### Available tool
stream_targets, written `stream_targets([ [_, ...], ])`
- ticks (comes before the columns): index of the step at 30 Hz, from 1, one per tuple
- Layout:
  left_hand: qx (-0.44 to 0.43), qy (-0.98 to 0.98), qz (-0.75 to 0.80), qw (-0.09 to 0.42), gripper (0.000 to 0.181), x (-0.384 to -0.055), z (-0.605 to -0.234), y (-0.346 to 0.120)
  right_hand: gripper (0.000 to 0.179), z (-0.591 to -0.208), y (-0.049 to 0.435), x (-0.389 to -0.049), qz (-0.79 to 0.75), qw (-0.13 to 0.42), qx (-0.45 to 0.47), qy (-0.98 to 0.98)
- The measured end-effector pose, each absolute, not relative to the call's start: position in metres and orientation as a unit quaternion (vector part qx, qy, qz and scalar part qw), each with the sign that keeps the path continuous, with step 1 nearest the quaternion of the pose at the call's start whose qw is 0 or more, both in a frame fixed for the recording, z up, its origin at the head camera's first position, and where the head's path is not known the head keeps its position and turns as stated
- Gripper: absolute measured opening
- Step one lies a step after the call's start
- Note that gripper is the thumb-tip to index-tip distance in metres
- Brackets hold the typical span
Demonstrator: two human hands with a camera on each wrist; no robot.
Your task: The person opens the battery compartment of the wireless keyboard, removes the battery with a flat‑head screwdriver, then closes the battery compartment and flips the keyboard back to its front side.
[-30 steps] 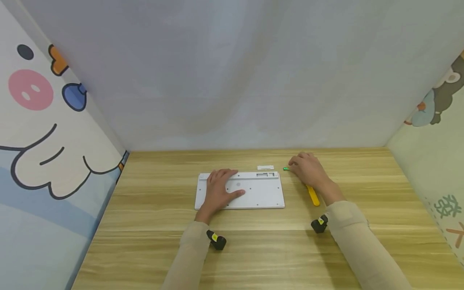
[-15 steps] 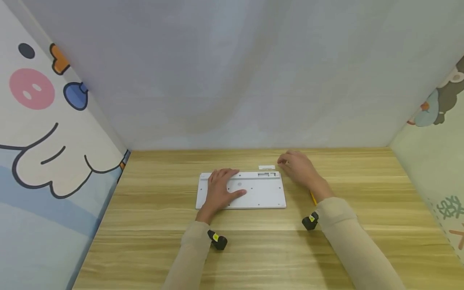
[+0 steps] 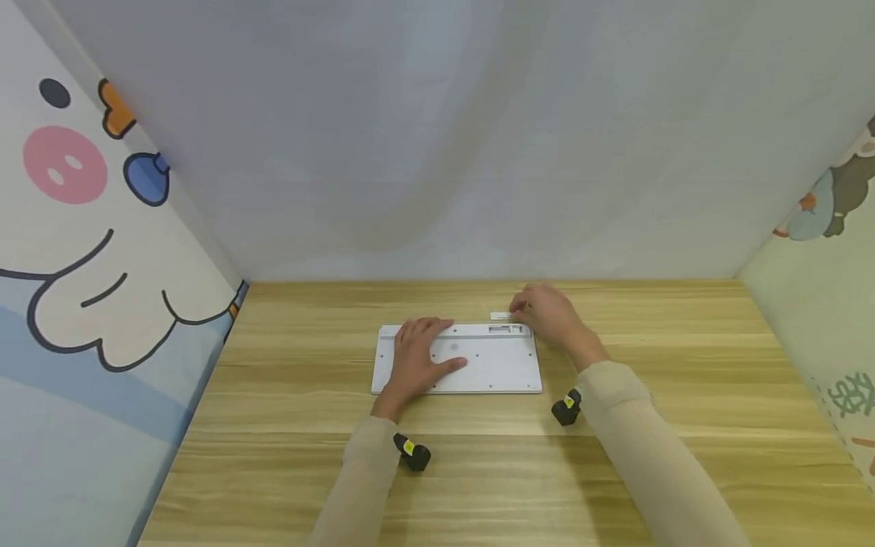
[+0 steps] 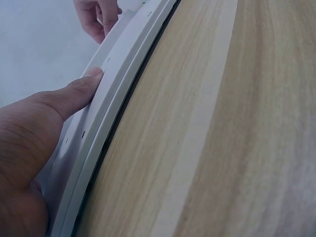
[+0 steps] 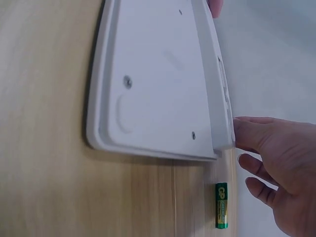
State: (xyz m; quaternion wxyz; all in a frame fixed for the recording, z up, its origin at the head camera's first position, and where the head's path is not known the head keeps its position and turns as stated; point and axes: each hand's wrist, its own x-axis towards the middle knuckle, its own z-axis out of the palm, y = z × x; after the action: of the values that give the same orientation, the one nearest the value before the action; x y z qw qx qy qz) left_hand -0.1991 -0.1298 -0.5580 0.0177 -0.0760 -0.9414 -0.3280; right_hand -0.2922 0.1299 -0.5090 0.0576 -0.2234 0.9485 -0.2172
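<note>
A white keyboard [image 3: 495, 368] lies underside up on the table, its narrow battery compartment [image 3: 506, 330] uncovered at the far right. My left hand [image 3: 415, 361] rests spread over its left half; in the left wrist view the thumb [image 4: 84, 91] presses on the underside. Just beyond the far right edge, my right hand [image 3: 550, 315] pinches the right end of the small white battery cover [image 3: 500, 315], fingertips overlapping it. The right wrist view shows a green GP battery [image 5: 221, 205] on the table beside the keyboard, below that hand; in the head view the hand hides it.
The wooden table [image 3: 465, 479] runs back to a pale wall [image 3: 437, 190]. Cartoon-printed panels [image 3: 102, 228] stand at both sides. A black wrist camera [image 3: 413, 453] sits on the left wrist, another camera [image 3: 567, 408] on the right.
My right hand has moved left from beside the green battery to the battery cover. The yellow tool under the right forearm has become hidden. My left hand stays on the keyboard.
</note>
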Motion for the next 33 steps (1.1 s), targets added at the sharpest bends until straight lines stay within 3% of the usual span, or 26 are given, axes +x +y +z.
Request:
stream_targets([
  [12,-0.082,-0.942,-0.326,0.024,0.074,-0.200,-0.561,-0.130,0.013,-0.514,0.124,-0.297,-0.196,0.072,-0.193,0.959],
  [33,-0.077,-0.941,-0.330,0.020,0.073,-0.200,-0.560,-0.131,0.014,-0.515,0.131,-0.286,-0.164,0.005,-0.244,0.956],
])
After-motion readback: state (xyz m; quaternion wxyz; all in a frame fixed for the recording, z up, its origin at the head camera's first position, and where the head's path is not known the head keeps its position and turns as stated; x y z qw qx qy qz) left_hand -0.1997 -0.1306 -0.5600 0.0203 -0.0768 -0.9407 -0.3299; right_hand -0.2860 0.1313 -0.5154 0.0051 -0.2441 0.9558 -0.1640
